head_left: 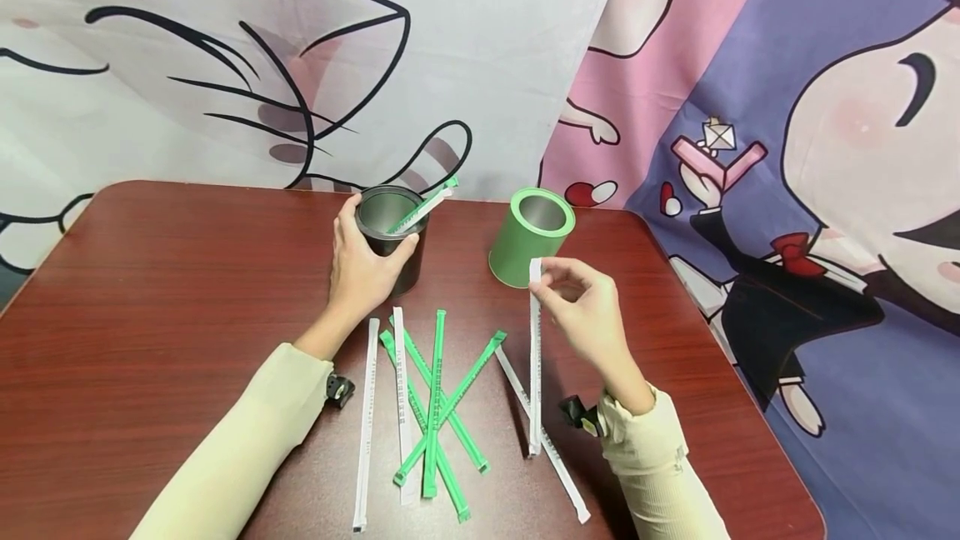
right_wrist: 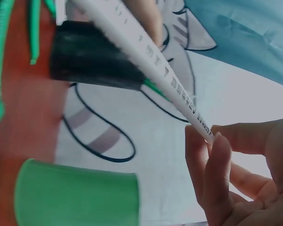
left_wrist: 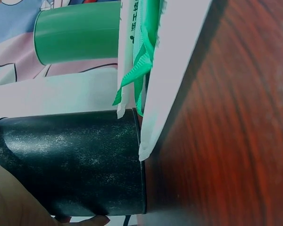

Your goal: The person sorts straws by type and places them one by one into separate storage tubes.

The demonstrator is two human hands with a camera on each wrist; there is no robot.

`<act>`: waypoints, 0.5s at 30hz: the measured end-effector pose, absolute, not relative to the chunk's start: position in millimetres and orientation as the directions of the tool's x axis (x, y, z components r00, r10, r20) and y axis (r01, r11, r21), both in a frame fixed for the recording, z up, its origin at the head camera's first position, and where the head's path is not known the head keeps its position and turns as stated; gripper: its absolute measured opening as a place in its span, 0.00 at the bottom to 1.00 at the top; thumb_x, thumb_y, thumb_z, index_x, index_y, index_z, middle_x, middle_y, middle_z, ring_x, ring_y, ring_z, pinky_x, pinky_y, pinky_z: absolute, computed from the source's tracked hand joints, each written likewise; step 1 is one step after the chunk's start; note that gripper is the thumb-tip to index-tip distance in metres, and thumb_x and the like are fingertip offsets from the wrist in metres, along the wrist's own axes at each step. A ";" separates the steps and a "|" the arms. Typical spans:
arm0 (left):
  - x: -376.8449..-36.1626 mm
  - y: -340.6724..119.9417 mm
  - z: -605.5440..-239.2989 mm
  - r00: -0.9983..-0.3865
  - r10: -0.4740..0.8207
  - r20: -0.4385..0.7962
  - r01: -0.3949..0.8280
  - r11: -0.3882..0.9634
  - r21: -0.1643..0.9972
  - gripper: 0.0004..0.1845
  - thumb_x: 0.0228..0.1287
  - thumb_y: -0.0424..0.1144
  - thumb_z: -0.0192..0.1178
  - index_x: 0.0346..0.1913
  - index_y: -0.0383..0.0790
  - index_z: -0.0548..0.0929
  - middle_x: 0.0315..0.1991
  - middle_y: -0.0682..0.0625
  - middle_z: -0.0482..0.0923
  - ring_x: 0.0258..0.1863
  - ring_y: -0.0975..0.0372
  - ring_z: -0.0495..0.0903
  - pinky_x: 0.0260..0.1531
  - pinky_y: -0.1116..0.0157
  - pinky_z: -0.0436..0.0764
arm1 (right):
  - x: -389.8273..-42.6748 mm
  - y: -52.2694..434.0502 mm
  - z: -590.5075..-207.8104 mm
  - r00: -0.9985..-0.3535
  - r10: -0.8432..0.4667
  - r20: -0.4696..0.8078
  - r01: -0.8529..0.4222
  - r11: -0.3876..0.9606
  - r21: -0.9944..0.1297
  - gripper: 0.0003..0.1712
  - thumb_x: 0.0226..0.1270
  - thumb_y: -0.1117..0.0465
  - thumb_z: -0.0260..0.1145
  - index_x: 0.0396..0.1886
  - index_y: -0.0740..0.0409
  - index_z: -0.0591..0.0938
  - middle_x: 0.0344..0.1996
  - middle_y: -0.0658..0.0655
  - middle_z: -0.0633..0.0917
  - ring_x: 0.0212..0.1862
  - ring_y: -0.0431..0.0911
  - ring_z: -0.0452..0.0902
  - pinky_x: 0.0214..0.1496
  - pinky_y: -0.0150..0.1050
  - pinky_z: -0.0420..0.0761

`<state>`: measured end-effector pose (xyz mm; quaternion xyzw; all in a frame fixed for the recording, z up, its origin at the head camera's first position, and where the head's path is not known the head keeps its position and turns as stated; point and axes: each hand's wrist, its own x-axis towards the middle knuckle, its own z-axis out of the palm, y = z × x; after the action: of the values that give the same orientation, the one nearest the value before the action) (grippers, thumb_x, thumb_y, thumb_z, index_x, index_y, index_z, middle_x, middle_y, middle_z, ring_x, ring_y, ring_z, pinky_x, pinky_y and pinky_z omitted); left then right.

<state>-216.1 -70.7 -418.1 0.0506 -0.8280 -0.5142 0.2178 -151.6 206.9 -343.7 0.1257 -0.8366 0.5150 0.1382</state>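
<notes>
My left hand [head_left: 362, 267] grips a black can [head_left: 410, 272] around its side, fingers on the left and thumb across the front below the rim. A green-wrapped straw and a white-wrapped straw [head_left: 429, 208] lean out of that can to the right. Pinched by its upper end in my right hand [head_left: 588, 311] is a white paper-wrapped straw [head_left: 536, 357], hanging upright in front of the green can [head_left: 517, 248]. Printing along the held straw [right_wrist: 153, 63] shows in the right wrist view, with thumb and fingertips at its end. The green can stands with its top open.
Several green-wrapped straws [head_left: 437, 373] lie crossed at the table's middle front. Two white-wrapped straws [head_left: 366, 432] lie at their left, one under the green ones. Another white straw [head_left: 558, 465] slants behind the held one. A printed cartoon cloth [head_left: 510, 48] hangs behind the red-brown table [head_left: 150, 315].
</notes>
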 end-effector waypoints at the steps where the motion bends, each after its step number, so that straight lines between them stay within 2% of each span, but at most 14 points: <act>1: -216.1 -70.6 -418.4 -0.900 -0.309 0.308 0.139 0.467 0.873 0.50 0.53 0.62 0.68 0.75 0.57 0.53 0.69 0.46 0.60 0.62 0.47 0.67 0.51 0.42 0.71 | -151.3 205.6 -340.0 -0.926 -0.061 0.373 -0.363 0.423 -0.830 0.14 0.58 0.71 0.73 0.45 0.66 0.85 0.28 0.60 0.82 0.20 0.39 0.77 0.20 0.31 0.76; 8: -216.5 -70.2 -419.9 -0.897 -0.308 0.317 0.149 0.465 0.873 0.50 0.53 0.62 0.69 0.75 0.57 0.53 0.68 0.45 0.61 0.61 0.47 0.68 0.51 0.42 0.72 | -148.8 196.6 -321.7 -0.874 -0.040 0.484 -0.467 0.345 -0.814 0.15 0.59 0.73 0.72 0.47 0.67 0.84 0.28 0.58 0.83 0.18 0.41 0.76 0.15 0.36 0.75; 15: -216.1 -71.1 -419.6 -0.897 -0.309 0.316 0.148 0.465 0.873 0.50 0.53 0.62 0.69 0.75 0.56 0.54 0.68 0.45 0.61 0.61 0.47 0.68 0.51 0.42 0.71 | -149.1 187.6 -311.2 -0.840 -0.021 0.542 -0.524 0.290 -0.801 0.16 0.59 0.74 0.71 0.49 0.68 0.83 0.28 0.55 0.83 0.18 0.38 0.75 0.15 0.34 0.74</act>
<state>-216.1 -71.1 -419.6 0.0486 -0.8266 -0.5151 0.2216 -149.1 187.6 -311.2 0.1766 -0.7720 0.5692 0.2211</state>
